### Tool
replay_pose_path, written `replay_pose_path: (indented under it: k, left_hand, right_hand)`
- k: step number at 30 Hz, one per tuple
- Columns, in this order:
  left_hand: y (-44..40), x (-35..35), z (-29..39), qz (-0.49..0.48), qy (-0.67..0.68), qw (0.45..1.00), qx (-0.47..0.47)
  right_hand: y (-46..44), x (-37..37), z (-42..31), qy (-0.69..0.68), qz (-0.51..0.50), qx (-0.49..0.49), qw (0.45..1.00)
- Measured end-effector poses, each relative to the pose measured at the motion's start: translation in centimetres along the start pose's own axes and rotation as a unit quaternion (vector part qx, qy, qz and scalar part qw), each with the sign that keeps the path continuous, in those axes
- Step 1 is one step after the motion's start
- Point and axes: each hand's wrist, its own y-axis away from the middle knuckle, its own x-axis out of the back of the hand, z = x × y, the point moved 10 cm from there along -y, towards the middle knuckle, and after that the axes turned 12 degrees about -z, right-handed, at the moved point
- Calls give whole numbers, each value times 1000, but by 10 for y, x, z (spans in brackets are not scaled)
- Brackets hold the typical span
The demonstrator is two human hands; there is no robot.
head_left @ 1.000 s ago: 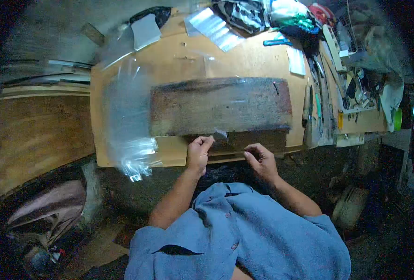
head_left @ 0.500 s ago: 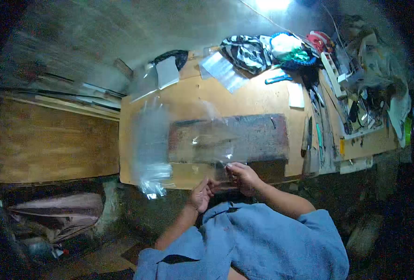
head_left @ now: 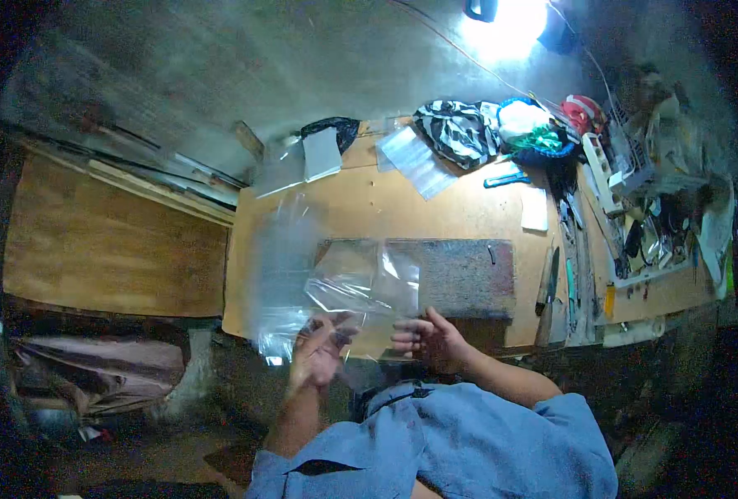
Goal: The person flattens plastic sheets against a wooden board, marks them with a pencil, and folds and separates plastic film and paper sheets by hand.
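A thin, clear plastic sheet [head_left: 352,287] with bright glints stands over the left part of a dark, worn board [head_left: 466,279] on the wooden table. At its lower left edge is my left hand [head_left: 319,353], palm up, fingers bent round the plastic; blur softens the fingertips. To the right, my right hand [head_left: 435,339] has its fingers stretched toward the left and its thumb raised, apart from the left hand. Nothing shows in its grasp. Left of the board lies a pile of clear plastic [head_left: 281,274], its lower end crumpled and shiny.
Along the table's [head_left: 444,218] far side lie a white sheet [head_left: 323,154], a plastic packet [head_left: 417,162], a striped black-and-white bag [head_left: 456,133] and a blue cutter [head_left: 507,180]. A knife [head_left: 548,281] lies right of the board. A cluttered tray [head_left: 660,237] stands at far right.
My hands have moved apart, the left one leftward and the right one opening its fingers. The clear sheet now shows more plainly over the board. The view has tilted upward slightly.
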Motion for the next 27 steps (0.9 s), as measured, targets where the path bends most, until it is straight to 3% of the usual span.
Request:
replay_pose_path:
  k: [2, 7, 8, 9, 11, 12, 14, 15, 20, 23, 26, 27]
  left_hand:
    - [9, -31, 21, -91, -51, 994, 20]
    - [34, -12, 53, -122, -123, 985, 17]
    - [37, -5, 60, -118, -118, 986, 10]
    - [39, 9, 66, -73, -85, 994, 13]
    - [50, 60, 71, 10, -23, 999, 39]
    - [53, 59, 93, 32, -59, 996, -56]
    - [59, 75, 117, 21, -37, 994, -102]
    - [67, 96, 130, 78, -50, 985, -146]
    - [88, 148, 174, 106, -57, 959, -257]
    - [88, 204, 165, 169, -86, 958, -215]
    - [75, 255, 145, 259, -120, 947, -149]
    - [72, 264, 141, 278, -149, 942, -112]
  right_hand:
    - [-9, -5, -20, 5, 25, 19, 999]
    - [-60, -13, -52, 68, 18, 31, 997]
    - [-73, -11, -72, 165, 40, 78, 982]
    - [-82, -23, -90, 261, 59, 121, 956]
    - [-95, -57, -101, 267, 63, 119, 954]
    - [-102, -78, -108, 268, 68, 131, 952]
    - [-126, -108, -116, 342, 59, 142, 927]
    - [-138, -128, -123, 407, 46, 166, 897]
    - [-204, -203, -111, 487, -31, 198, 850]
    - [-246, -202, -103, 548, -60, 207, 808]
    - [-296, -137, -102, 534, 50, 126, 834]
    - [-310, -121, -103, 559, 73, 120, 817]
